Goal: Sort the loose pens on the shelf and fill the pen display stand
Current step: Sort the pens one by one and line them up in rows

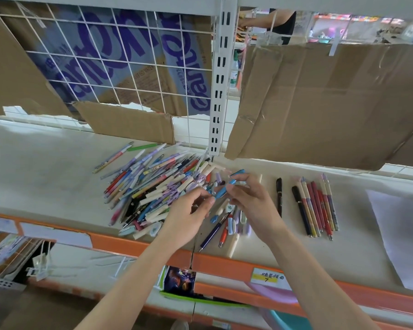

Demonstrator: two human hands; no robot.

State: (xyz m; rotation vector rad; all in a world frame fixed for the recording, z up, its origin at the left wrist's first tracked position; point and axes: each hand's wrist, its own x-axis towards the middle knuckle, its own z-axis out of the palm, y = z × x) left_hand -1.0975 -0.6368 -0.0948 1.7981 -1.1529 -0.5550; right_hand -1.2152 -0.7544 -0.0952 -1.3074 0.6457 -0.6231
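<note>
A big heap of loose pens (153, 184) in many colours lies on the white shelf (45, 167). Both hands meet just right of the heap. My right hand (250, 201) pinches several short blue pens (236, 173) between fingers and thumb. My left hand (188, 213) touches the lower end of one blue pen (221, 192) with its fingertips. Below the hands lies a small cluster of pens (229, 225), among them a dark blue and a red one. A sorted row of red and patterned pens (317, 206) lies to the right, with a single black pen (279, 196) beside it. No display stand is visible.
Cardboard sheets (320, 103) hang against the wire grid behind the shelf. A white upright post (221, 79) divides the bays. A white paper sheet (401, 234) lies at the far right. The shelf's orange front edge (224, 258) carries a yellow price label (267, 276).
</note>
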